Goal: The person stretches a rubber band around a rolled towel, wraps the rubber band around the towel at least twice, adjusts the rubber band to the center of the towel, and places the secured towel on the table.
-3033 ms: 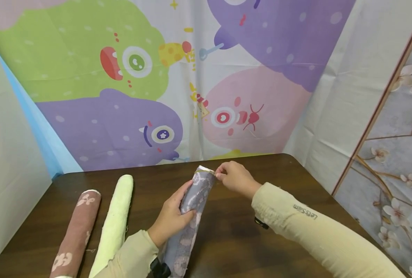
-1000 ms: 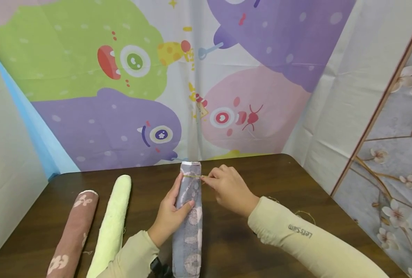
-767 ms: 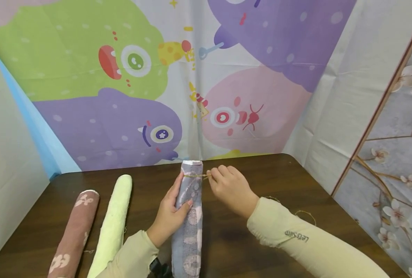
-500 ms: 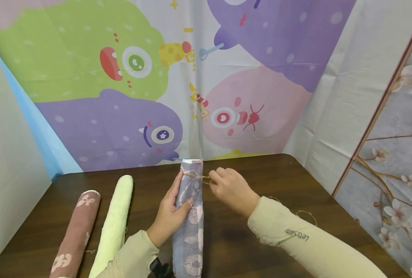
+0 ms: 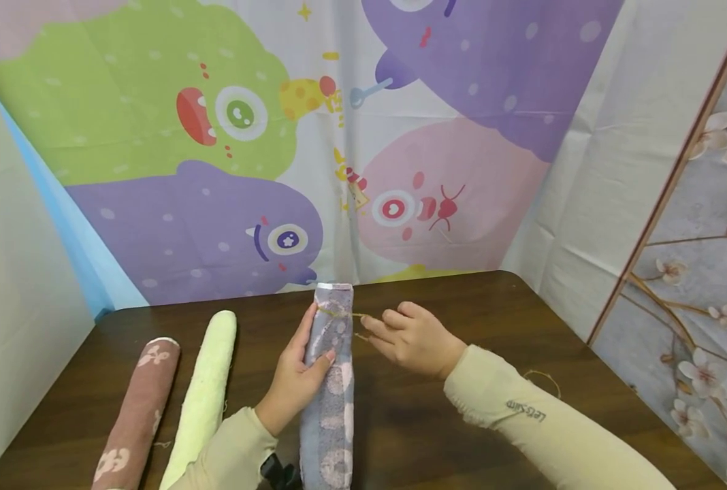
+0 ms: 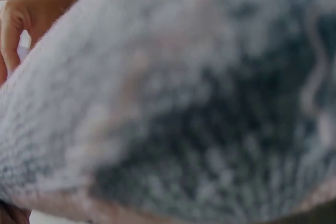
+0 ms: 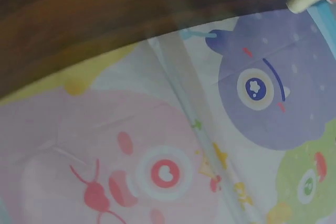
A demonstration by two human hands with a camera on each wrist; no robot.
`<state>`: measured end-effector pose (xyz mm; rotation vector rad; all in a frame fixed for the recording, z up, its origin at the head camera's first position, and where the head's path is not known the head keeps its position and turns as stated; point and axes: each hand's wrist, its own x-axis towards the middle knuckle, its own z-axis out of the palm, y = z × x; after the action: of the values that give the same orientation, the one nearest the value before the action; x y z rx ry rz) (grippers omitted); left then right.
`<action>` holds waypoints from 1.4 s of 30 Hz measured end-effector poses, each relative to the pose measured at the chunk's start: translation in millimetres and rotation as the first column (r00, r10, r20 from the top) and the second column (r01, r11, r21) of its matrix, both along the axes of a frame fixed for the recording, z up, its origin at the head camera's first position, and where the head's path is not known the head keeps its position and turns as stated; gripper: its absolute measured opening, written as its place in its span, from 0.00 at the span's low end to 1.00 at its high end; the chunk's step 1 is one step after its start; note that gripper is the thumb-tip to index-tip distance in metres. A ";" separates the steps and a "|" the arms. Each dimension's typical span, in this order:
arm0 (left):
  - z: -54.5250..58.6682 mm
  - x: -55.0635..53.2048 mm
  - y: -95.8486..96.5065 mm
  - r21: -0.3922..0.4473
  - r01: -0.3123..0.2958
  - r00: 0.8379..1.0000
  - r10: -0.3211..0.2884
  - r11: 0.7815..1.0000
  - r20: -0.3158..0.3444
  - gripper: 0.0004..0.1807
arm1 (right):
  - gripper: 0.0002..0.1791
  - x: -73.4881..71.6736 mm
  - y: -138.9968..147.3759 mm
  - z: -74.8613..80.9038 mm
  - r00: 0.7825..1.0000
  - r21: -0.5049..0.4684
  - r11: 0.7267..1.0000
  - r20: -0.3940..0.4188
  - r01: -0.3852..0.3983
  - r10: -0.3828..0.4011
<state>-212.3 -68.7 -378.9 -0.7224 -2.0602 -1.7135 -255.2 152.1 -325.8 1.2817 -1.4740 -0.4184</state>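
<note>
My left hand grips a rolled grey-purple towel with pink patterns, its thumb across the front. A thin golden-brown string circles the roll below its white upper end. To the right of the roll, my right hand pinches the string, and a stretch of it spans from towel to fingers. A second short strand shows just under that. In the left wrist view the towel fills most of the picture, blurred, with my right hand at upper left. Neither hand shows in the right wrist view.
Left of the hands lie a brownish-pink rolled towel and a pale yellow-green one on the dark wooden table. More string loops out beyond the right sleeve. A cartoon-printed cloth hangs behind the table's far edge.
The held towel has turned from leaning to nearly upright, and the string now sits lower on it. My right hand has drawn slightly away from the roll, its fingers shifting on the string.
</note>
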 end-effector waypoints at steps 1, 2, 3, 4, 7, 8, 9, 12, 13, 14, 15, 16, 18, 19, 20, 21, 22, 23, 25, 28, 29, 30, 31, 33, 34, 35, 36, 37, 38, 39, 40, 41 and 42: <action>-0.3 -0.5 -0.1 0.000 -0.002 1.000 0.002 1.000 -0.005 0.38 | 0.17 -0.8 0.2 0.5 1.000 -0.043 0.999 0.010 -0.005 0.006; -0.8 -1.0 0.0 0.001 -0.005 1.000 0.005 1.000 -0.015 0.38 | 0.17 -1.4 0.1 0.8 1.000 -0.090 0.996 0.023 -0.013 0.015; -1.5 -1.6 0.2 -0.001 -0.009 1.000 0.009 1.000 -0.029 0.38 | 0.16 -1.7 -0.1 0.9 0.999 -0.139 0.990 0.036 -0.023 0.028; -2.2 -2.0 0.6 -0.005 -0.013 0.999 0.013 1.000 -0.045 0.37 | 0.15 -2.1 -0.5 0.6 0.998 -0.186 0.982 0.050 -0.036 0.046; -5.1 -2.5 2.8 -0.013 -0.017 0.995 0.016 1.000 -0.094 0.36 | 0.14 -1.9 -3.6 -1.6 0.989 -0.326 0.943 0.098 -0.070 0.108; -6.0 -2.5 3.8 -0.014 -0.019 0.994 0.017 1.000 -0.108 0.36 | 0.13 -1.8 -5.0 -2.9 0.984 -0.375 0.924 0.118 -0.080 0.133; -6.8 -2.5 4.7 -0.011 -0.018 0.993 0.017 1.000 -0.120 0.36 | 0.13 -1.5 -6.7 -4.1 0.977 -0.424 0.901 0.139 -0.089 0.161; -8.0 -2.5 7.3 0.013 -0.005 0.989 0.007 1.000 -0.146 0.36 | 0.14 -0.4 -12.5 -7.8 0.958 -0.553 0.829 0.185 -0.082 0.219; -8.4 -2.1 8.2 0.022 0.002 0.988 0.002 1.000 -0.157 0.36 | 0.14 0.5 -14.2 -9.3 0.953 -0.586 0.807 0.198 -0.071 0.228; -8.5 -1.6 9.0 0.029 0.007 0.986 -0.002 1.000 -0.168 0.36 | 0.13 1.3 -15.8 -10.9 0.945 -0.616 0.785 0.217 -0.062 0.244; -8.5 -1.0 9.9 0.037 0.011 0.984 -0.005 0.999 -0.177 0.37 | 0.12 2.1 -17.0 -12.3 0.939 -0.642 0.765 0.229 -0.052 0.255; -8.4 -0.5 10.7 0.041 0.016 0.982 -0.008 0.999 -0.188 0.37 | 0.10 2.8 -17.9 -13.5 0.934 -0.666 0.745 0.240 -0.038 0.263; -7.8 0.6 12.4 0.045 0.024 0.979 -0.015 0.999 -0.201 0.38 | 0.08 4.0 -18.8 -15.4 0.916 -0.713 0.701 0.277 -0.005 0.288; -7.4 1.1 13.1 0.045 0.023 0.978 -0.013 0.999 -0.208 0.38 | 0.09 4.4 -18.7 -16.1 0.900 -0.738 0.675 0.302 0.012 0.315; -7.0 1.7 13.7 0.046 0.021 0.978 -0.011 0.999 -0.207 0.38 | 0.09 4.8 -18.4 -16.7 0.881 -0.760 0.649 0.325 0.026 0.345; -6.7 2.2 14.3 0.048 0.020 0.978 -0.010 0.999 -0.207 0.38 | 0.10 5.2 -18.0 -16.8 0.864 -0.776 0.629 0.344 0.042 0.367; -6.4 2.6 14.7 0.050 0.020 0.978 -0.009 0.999 -0.208 0.37 | 0.10 5.7 -17.5 -16.7 0.848 -0.787 0.614 0.362 0.057 0.386; -6.3 3.0 15.0 0.050 0.017 0.979 -0.006 0.999 -0.205 0.37 | 0.10 5.9 -16.9 -16.5 0.837 -0.792 0.607 0.377 0.069 0.396; -6.0 3.7 15.4 0.050 0.012 0.980 -0.001 0.999 -0.200 0.36 | 0.09 6.4 -16.1 -15.2 0.836 -0.785 0.611 0.400 0.100 0.376; -5.4 5.5 16.2 0.044 -0.014 0.981 0.022 0.999 -0.191 0.35 | 0.08 6.8 -14.8 -11.6 0.865 -0.741 0.657 0.412 0.137 0.285; -5.2 6.1 16.5 0.041 -0.024 0.980 0.032 0.999 -0.195 0.35 | 0.08 6.8 -14.1 -10.5 0.878 -0.722 0.677 0.409 0.143 0.251; -5.2 6.8 16.8 0.042 -0.034 0.979 0.042 0.999 -0.199 0.35 | 0.08 6.7 -13.3 -9.8 0.886 -0.703 0.696 0.406 0.146 0.223; -5.3 7.3 17.2 0.044 -0.046 0.977 0.055 0.998 -0.205 0.35 | 0.09 6.6 -12.3 -9.2 0.892 -0.686 0.713 0.402 0.144 0.207; -6.1 7.9 17.8 0.055 -0.067 0.971 0.078 0.996 -0.225 0.35 | 0.10 6.0 -9.9 -8.8 0.899 -0.651 0.747 0.397 0.136 0.183; -6.3 8.0 17.9 0.061 -0.072 0.969 0.084 0.996 -0.233 0.35 | 0.11 5.9 -8.9 -8.8 0.902 -0.637 0.759 0.396 0.136 0.171; -6.7 7.8 17.9 0.064 -0.076 0.967 0.089 0.995 -0.239 0.36 | 0.11 5.8 -7.9 -8.9 0.906 -0.625 0.769 0.393 0.137 0.158; -7.2 7.8 18.1 0.070 -0.077 0.966 0.092 0.995 -0.240 0.36 | 0.11 5.7 -7.0 -9.0 0.908 -0.615 0.775 0.395 0.146 0.142; -7.5 7.5 18.1 0.075 -0.077 0.966 0.093 0.994 -0.242 0.36 | 0.10 5.7 -6.4 -8.9 0.910 -0.608 0.780 0.393 0.149 0.133; -7.8 7.3 18.1 0.079 -0.074 0.966 0.091 0.994 -0.243 0.36 | 0.10 5.8 -5.8 -9.0 0.913 -0.602 0.784 0.389 0.151 0.124; -8.1 7.2 18.1 0.084 -0.071 0.966 0.089 0.994 -0.242 0.37 | 0.08 6.0 -5.1 -9.3 0.915 -0.598 0.787 0.387 0.153 0.116; -8.6 7.1 18.2 0.088 -0.067 0.967 0.086 0.994 -0.241 0.38 | 0.07 6.2 -4.6 -9.3 0.918 -0.598 0.788 0.379 0.147 0.117; -9.0 7.0 18.2 0.093 -0.062 0.967 0.083 0.994 -0.243 0.38 | 0.06 6.0 -4.1 -9.4 0.922 -0.601 0.787 0.369 0.140 0.118; -9.4 6.9 18.2 0.097 -0.056 0.966 0.079 0.994 -0.246 0.38 | 0.08 5.9 -3.7 -9.5 0.926 -0.605 0.785 0.359 0.135 0.117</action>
<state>-205.4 -50.5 -388.3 -0.7860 -1.8058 -1.5775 -249.2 148.4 -335.3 0.8311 -1.7424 0.3348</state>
